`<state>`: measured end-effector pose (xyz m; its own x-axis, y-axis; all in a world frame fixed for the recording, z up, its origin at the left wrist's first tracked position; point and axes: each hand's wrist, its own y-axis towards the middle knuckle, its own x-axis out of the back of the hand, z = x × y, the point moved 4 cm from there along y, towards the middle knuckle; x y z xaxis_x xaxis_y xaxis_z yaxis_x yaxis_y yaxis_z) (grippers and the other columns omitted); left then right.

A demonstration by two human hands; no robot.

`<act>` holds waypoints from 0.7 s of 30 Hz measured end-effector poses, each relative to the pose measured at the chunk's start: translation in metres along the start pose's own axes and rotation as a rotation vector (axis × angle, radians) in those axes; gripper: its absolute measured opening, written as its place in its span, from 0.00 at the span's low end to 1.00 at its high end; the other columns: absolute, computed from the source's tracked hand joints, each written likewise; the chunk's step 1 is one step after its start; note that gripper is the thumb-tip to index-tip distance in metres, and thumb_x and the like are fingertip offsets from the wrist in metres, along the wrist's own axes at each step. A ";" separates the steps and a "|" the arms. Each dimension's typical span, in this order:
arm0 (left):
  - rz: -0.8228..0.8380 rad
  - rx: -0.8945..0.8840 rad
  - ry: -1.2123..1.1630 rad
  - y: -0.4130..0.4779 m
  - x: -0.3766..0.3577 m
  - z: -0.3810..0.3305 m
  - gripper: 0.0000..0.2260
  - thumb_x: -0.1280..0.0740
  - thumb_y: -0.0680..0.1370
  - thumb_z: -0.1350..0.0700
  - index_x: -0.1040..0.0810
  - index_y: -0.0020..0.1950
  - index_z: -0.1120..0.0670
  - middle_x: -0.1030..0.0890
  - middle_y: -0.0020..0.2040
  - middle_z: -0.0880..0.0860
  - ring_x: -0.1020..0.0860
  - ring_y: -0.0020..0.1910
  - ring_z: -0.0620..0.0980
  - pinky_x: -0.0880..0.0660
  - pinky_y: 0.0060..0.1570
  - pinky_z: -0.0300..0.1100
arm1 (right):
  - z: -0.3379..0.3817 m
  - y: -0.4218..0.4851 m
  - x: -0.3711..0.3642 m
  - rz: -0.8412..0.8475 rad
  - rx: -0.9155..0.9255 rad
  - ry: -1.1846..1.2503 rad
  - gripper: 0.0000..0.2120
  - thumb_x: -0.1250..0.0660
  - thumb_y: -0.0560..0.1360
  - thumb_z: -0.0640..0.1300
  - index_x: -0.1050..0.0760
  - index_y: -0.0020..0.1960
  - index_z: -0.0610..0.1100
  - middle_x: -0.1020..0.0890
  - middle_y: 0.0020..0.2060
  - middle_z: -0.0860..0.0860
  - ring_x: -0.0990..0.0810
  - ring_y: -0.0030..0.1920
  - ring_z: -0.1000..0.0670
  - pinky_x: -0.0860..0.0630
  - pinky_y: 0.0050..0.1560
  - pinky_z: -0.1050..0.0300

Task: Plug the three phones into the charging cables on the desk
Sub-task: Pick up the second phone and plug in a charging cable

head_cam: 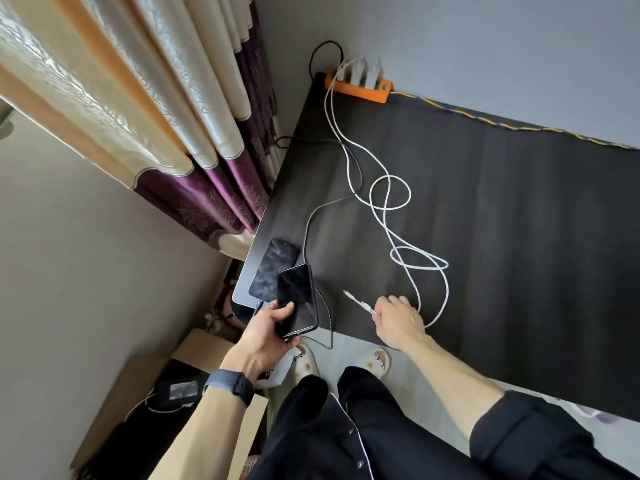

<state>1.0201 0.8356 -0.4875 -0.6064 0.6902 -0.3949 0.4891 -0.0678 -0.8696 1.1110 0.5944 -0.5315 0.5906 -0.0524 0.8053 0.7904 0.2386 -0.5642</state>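
Observation:
My left hand (273, 329) grips a black phone (297, 299) by its lower end, just over the front left corner of the black desk (502, 237). A second dark phone (273, 268) lies flat on the desk behind it, with a grey braided cable (311, 223) running down to its near end. My right hand (398, 318) pinches a white charging cable (391, 216) near its plug (355, 299), which points left towards the held phone. A second white cable end lies beside it. A third phone is not in view.
An orange power strip (360, 89) with several white chargers sits at the desk's far left corner against the wall. Curtains (156, 116) hang left of the desk. Cardboard boxes (166, 382) and a black power adapter (180, 389) lie on the floor at left.

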 end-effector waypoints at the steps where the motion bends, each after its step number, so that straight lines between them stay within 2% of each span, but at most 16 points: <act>1: 0.021 -0.007 -0.006 0.001 0.000 -0.002 0.08 0.36 0.77 0.63 0.24 0.52 0.51 0.18 0.48 0.54 0.21 0.41 0.51 0.31 0.37 0.43 | 0.001 -0.004 0.002 -0.007 0.009 0.068 0.06 0.38 0.80 0.49 0.26 0.53 0.47 0.21 0.50 0.50 0.25 0.56 0.44 0.25 0.54 0.47; 3: 0.081 -0.012 -0.047 0.000 -0.004 -0.005 0.10 0.35 0.76 0.63 0.24 0.55 0.52 0.18 0.52 0.55 0.19 0.45 0.52 0.26 0.40 0.43 | 0.004 -0.015 0.009 -0.038 0.016 0.270 0.04 0.37 0.79 0.47 0.25 0.50 0.48 0.21 0.45 0.52 0.24 0.50 0.46 0.25 0.52 0.49; 5: 0.159 -0.007 -0.050 -0.002 -0.015 -0.005 0.11 0.35 0.75 0.64 0.23 0.55 0.54 0.16 0.51 0.55 0.17 0.44 0.52 0.21 0.39 0.42 | 0.008 -0.032 0.023 -0.074 -0.007 0.466 0.04 0.35 0.79 0.47 0.24 0.50 0.47 0.20 0.44 0.52 0.21 0.45 0.48 0.24 0.50 0.52; 9: 0.268 0.018 0.053 -0.005 -0.053 0.004 0.09 0.35 0.76 0.63 0.23 0.56 0.55 0.15 0.47 0.57 0.15 0.40 0.53 0.20 0.33 0.42 | 0.018 -0.058 0.046 -0.011 -0.066 0.762 0.06 0.32 0.78 0.48 0.21 0.51 0.47 0.15 0.41 0.52 0.16 0.41 0.52 0.21 0.46 0.59; 11: 0.318 0.011 0.091 -0.004 -0.078 0.009 0.09 0.35 0.78 0.63 0.23 0.56 0.55 0.15 0.48 0.57 0.15 0.41 0.53 0.20 0.36 0.43 | 0.023 -0.064 0.056 0.050 -0.058 0.884 0.06 0.30 0.77 0.45 0.20 0.48 0.42 0.16 0.37 0.50 0.17 0.34 0.55 0.23 0.40 0.61; 13: 0.327 0.001 0.121 -0.003 -0.102 0.012 0.08 0.37 0.79 0.64 0.24 0.56 0.56 0.15 0.48 0.58 0.15 0.39 0.52 0.20 0.33 0.42 | 0.024 -0.069 0.065 0.064 -0.051 0.944 0.06 0.29 0.76 0.43 0.20 0.44 0.39 0.16 0.33 0.49 0.20 0.31 0.56 0.25 0.38 0.62; 15: 0.301 -0.015 0.125 0.001 -0.116 0.014 0.08 0.38 0.80 0.66 0.24 0.57 0.59 0.17 0.50 0.61 0.15 0.39 0.54 0.20 0.32 0.42 | 0.013 -0.073 0.077 -0.030 -0.079 0.958 0.05 0.29 0.76 0.43 0.20 0.44 0.43 0.14 0.36 0.50 0.16 0.35 0.56 0.22 0.42 0.59; 17: 0.234 -0.044 0.132 0.005 -0.119 0.013 0.09 0.37 0.79 0.67 0.24 0.58 0.59 0.17 0.51 0.61 0.15 0.41 0.54 0.20 0.32 0.41 | -0.012 -0.078 0.088 -0.180 -0.180 1.021 0.04 0.32 0.78 0.45 0.21 0.45 0.47 0.13 0.39 0.50 0.14 0.38 0.53 0.20 0.46 0.54; 18: 0.194 -0.063 0.132 0.006 -0.118 0.011 0.10 0.36 0.79 0.66 0.24 0.59 0.59 0.17 0.51 0.60 0.15 0.42 0.53 0.20 0.32 0.41 | -0.029 -0.082 0.095 -0.262 -0.242 1.013 0.05 0.34 0.79 0.46 0.22 0.45 0.48 0.14 0.37 0.50 0.14 0.36 0.50 0.20 0.44 0.52; 19: 0.160 -0.078 0.135 0.006 -0.115 0.008 0.10 0.36 0.78 0.66 0.24 0.59 0.58 0.16 0.50 0.58 0.15 0.41 0.52 0.21 0.31 0.40 | -0.048 -0.087 0.102 -0.360 -0.281 0.899 0.06 0.36 0.79 0.47 0.24 0.44 0.50 0.15 0.35 0.51 0.16 0.33 0.48 0.21 0.41 0.51; 21: 0.145 -0.094 0.141 0.004 -0.112 0.001 0.07 0.36 0.79 0.65 0.23 0.53 0.56 0.14 0.42 0.54 0.16 0.35 0.48 0.24 0.27 0.36 | -0.086 -0.098 0.121 -0.564 -0.305 0.434 0.06 0.39 0.80 0.49 0.27 0.45 0.51 0.18 0.33 0.53 0.20 0.34 0.43 0.23 0.36 0.50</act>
<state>1.0898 0.7574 -0.4473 -0.4353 0.7722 -0.4628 0.6252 -0.1106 -0.7726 1.1196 0.4810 -0.3944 0.0462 -0.4768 0.8778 0.9632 -0.2115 -0.1656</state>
